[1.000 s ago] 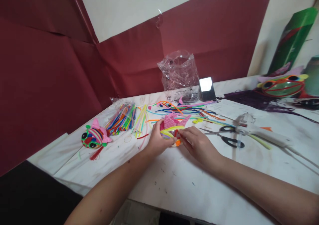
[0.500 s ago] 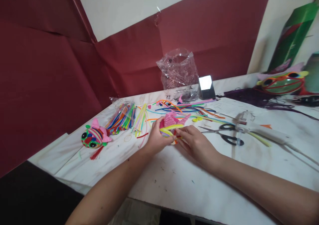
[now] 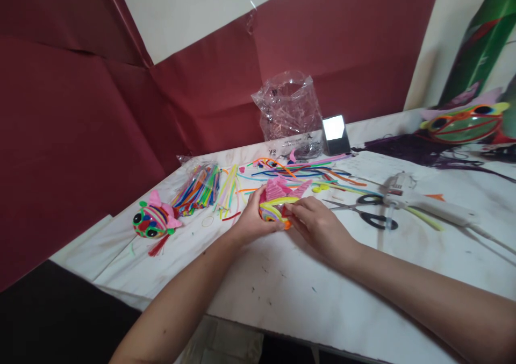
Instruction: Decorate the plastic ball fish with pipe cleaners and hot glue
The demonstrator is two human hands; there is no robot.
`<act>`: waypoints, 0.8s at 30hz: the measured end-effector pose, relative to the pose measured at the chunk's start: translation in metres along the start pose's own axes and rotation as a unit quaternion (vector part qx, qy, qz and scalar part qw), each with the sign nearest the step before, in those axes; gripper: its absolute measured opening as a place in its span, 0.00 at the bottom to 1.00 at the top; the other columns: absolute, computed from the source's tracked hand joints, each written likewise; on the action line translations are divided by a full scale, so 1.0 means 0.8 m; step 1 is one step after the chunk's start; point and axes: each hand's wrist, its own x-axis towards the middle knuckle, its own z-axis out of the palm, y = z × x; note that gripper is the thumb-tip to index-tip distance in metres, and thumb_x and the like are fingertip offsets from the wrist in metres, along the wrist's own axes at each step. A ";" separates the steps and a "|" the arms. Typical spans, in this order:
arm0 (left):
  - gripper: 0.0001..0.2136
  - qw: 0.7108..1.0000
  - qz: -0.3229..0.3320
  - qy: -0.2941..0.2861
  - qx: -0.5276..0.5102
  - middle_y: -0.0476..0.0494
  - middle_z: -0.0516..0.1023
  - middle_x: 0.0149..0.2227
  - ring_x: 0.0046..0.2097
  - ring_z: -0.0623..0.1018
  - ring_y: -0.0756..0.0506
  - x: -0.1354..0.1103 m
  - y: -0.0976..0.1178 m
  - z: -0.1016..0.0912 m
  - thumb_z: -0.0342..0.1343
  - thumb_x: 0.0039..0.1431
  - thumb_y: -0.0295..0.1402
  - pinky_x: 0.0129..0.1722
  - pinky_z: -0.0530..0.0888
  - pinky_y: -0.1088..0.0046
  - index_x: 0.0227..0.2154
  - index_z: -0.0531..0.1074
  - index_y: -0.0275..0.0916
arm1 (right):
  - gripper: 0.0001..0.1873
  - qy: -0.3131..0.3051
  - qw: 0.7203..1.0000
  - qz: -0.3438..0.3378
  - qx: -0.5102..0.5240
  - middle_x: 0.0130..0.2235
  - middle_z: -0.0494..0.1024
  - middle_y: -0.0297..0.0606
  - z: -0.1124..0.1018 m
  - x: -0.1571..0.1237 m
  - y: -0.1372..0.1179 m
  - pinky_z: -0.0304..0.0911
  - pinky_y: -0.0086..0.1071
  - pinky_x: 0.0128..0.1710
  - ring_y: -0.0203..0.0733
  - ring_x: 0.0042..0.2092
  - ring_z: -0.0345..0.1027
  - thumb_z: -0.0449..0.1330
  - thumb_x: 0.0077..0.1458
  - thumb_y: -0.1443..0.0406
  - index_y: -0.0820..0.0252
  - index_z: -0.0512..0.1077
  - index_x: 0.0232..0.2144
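Observation:
My left hand (image 3: 249, 221) is wrapped round a small pipe-cleaner fish (image 3: 279, 201) with pink fins on top, yellow bands and an orange bit at its lower edge. The fingers of my right hand (image 3: 320, 225) are pinched together against the fish's right side. Whatever lies between those fingertips is hidden. Behind the fish, loose pipe cleaners (image 3: 314, 171) in many colours lie spread on the white table (image 3: 274, 288). Black-handled scissors (image 3: 373, 221) rest to the right of my right hand, blades partly apart.
A finished-looking fish (image 3: 152, 219) with green-rimmed eyes sits at left, beside a bag of pipe cleaners (image 3: 199, 189). A white glue gun (image 3: 431, 205) with its cord lies at right. Farther back stand a clear plastic bag (image 3: 288, 108), a phone (image 3: 336, 134) and a larger fish craft (image 3: 463, 125).
The view has shifted slightly. The fish has turned a little in my left hand, showing more of its yellow bands and orange edge. My right fingers stay pinched at its side.

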 end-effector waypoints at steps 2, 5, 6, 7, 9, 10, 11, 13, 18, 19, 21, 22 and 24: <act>0.51 1.000 -0.004 0.002 -0.001 0.36 0.67 0.57 0.60 0.67 0.35 0.000 0.001 0.001 0.73 0.32 0.33 0.60 0.64 0.57 0.62 0.55 0.42 | 0.11 -0.002 1.000 0.009 0.000 0.33 0.74 0.45 -0.001 0.001 -0.001 0.64 0.37 0.35 0.45 0.35 0.67 0.52 0.63 0.66 0.62 0.74 0.35; 0.50 1.000 -0.013 -0.001 0.004 0.36 0.65 0.59 0.60 0.67 0.35 0.000 0.002 0.002 0.72 0.35 0.33 0.60 0.64 0.58 0.63 0.53 0.43 | 0.10 -0.003 1.000 0.022 0.016 0.33 0.74 0.44 -0.003 0.002 -0.003 0.64 0.37 0.35 0.46 0.35 0.67 0.53 0.62 0.67 0.61 0.74 0.34; 0.50 1.000 -0.014 -0.005 0.001 0.36 0.65 0.59 0.60 0.67 0.36 0.000 0.002 0.002 0.72 0.36 0.33 0.60 0.65 0.58 0.63 0.53 0.43 | 0.10 -0.005 0.999 0.027 0.024 0.33 0.74 0.44 -0.003 0.003 -0.003 0.64 0.37 0.35 0.46 0.36 0.67 0.53 0.62 0.67 0.61 0.74 0.34; 0.49 1.000 -0.012 -0.009 -0.007 0.36 0.65 0.59 0.60 0.67 0.36 0.001 0.002 0.003 0.71 0.37 0.33 0.59 0.65 0.58 0.63 0.52 0.42 | 0.09 -0.007 0.999 0.032 0.032 0.33 0.74 0.44 -0.004 0.003 -0.003 0.64 0.37 0.35 0.46 0.36 0.67 0.53 0.62 0.68 0.61 0.74 0.34; 0.49 0.999 -0.004 -0.020 -0.026 0.35 0.65 0.59 0.59 0.68 0.36 0.002 0.003 0.003 0.71 0.37 0.33 0.58 0.66 0.59 0.63 0.51 0.42 | 0.09 -0.011 0.998 0.039 0.045 0.33 0.75 0.43 -0.004 0.004 -0.002 0.64 0.36 0.36 0.46 0.36 0.67 0.54 0.61 0.69 0.60 0.74 0.34; 0.50 0.999 0.001 -0.023 -0.036 0.35 0.65 0.59 0.59 0.68 0.35 0.002 0.003 0.003 0.71 0.37 0.33 0.58 0.66 0.59 0.63 0.50 0.42 | 0.08 -0.012 0.998 0.040 0.049 0.33 0.75 0.43 -0.004 0.004 -0.001 0.64 0.36 0.36 0.45 0.36 0.67 0.54 0.61 0.69 0.60 0.74 0.34; 0.50 0.999 0.003 -0.024 -0.041 0.35 0.65 0.59 0.59 0.68 0.35 0.003 0.003 0.004 0.71 0.37 0.33 0.57 0.67 0.59 0.63 0.51 0.42 | 0.08 -0.012 0.998 0.040 0.052 0.33 0.75 0.42 -0.004 0.005 -0.001 0.64 0.36 0.36 0.45 0.36 0.67 0.55 0.61 0.69 0.60 0.74 0.34; 0.47 0.999 0.006 -0.015 -0.039 0.36 0.66 0.59 0.60 0.67 0.35 0.003 0.004 0.004 0.70 0.39 0.34 0.58 0.66 0.58 0.62 0.52 0.42 | 0.07 -0.013 0.998 0.034 0.059 0.34 0.75 0.43 -0.004 0.005 0.000 0.64 0.37 0.36 0.46 0.37 0.67 0.55 0.61 0.69 0.60 0.74 0.34; 0.44 1.000 0.008 0.004 -0.005 0.34 0.63 0.61 0.61 0.65 0.35 0.002 0.006 0.008 0.68 0.42 0.34 0.60 0.63 0.59 0.62 0.53 0.39 | 0.06 -0.010 0.997 0.031 0.066 0.33 0.75 0.43 -0.004 0.006 0.000 0.64 0.37 0.36 0.46 0.37 0.67 0.56 0.60 0.70 0.63 0.74 0.34; 0.45 1.000 0.008 0.006 -0.004 0.33 0.62 0.61 0.61 0.65 0.35 0.002 0.005 0.009 0.69 0.41 0.34 0.59 0.63 0.59 0.62 0.53 0.39 | 0.06 -0.007 0.997 0.031 0.065 0.33 0.75 0.43 -0.004 0.006 0.000 0.64 0.36 0.36 0.46 0.36 0.67 0.56 0.60 0.71 0.63 0.74 0.34; 0.45 1.000 0.012 0.015 -0.005 0.33 0.62 0.61 0.61 0.65 0.34 0.003 0.004 0.010 0.69 0.39 0.33 0.59 0.63 0.58 0.61 0.54 0.39 | 0.05 -0.002 0.997 0.032 0.064 0.33 0.75 0.43 -0.005 0.007 0.000 0.64 0.35 0.35 0.45 0.36 0.67 0.57 0.59 0.72 0.63 0.74 0.34; 0.45 1.000 0.014 0.019 -0.007 0.34 0.63 0.61 0.61 0.65 0.34 0.003 0.003 0.011 0.69 0.39 0.32 0.60 0.63 0.58 0.61 0.54 0.40 | 0.05 -0.001 0.998 0.034 0.062 0.33 0.75 0.42 -0.005 0.007 0.000 0.65 0.35 0.35 0.45 0.36 0.68 0.57 0.58 0.72 0.63 0.74 0.34; 0.45 1.000 0.014 0.021 -0.016 0.35 0.65 0.59 0.61 0.65 0.34 0.003 0.002 0.011 0.70 0.38 0.31 0.60 0.62 0.58 0.61 0.54 0.40 | 0.04 -0.002 0.998 0.035 0.052 0.33 0.75 0.43 -0.005 0.007 0.001 0.65 0.35 0.35 0.45 0.36 0.68 0.58 0.58 0.72 0.63 0.73 0.34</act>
